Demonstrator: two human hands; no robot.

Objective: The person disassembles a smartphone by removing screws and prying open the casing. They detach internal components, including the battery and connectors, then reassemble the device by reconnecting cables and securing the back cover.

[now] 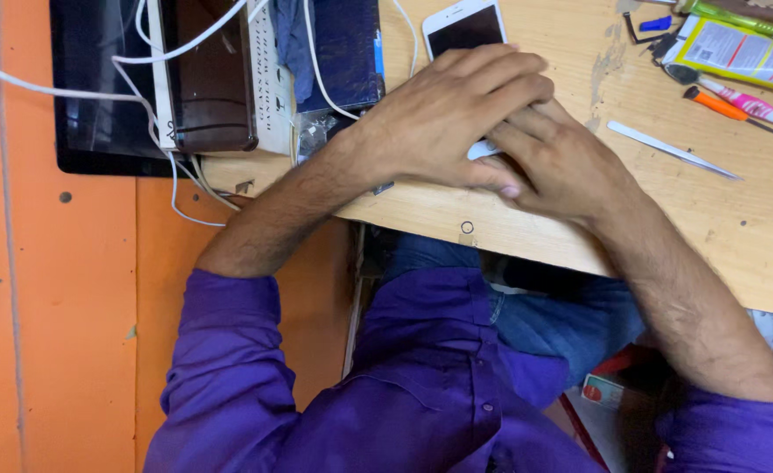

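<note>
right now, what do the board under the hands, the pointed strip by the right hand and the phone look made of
The board looks like pale wood or laminate: visible grain, matte, scuffed. The pointed strip looks like metal: thin, silvery, faintly shiny, probably tweezers. The phone, under the left hand and right hand, shows a glossy glass-like dark screen in a white frame.

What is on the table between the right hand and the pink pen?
In the head view, metal tweezers lie on the wooden table between the right hand and the pink pen.

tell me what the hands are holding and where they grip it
Both hands, left over right, press on the lower end of a white smartphone lying on the wooden table.
</note>
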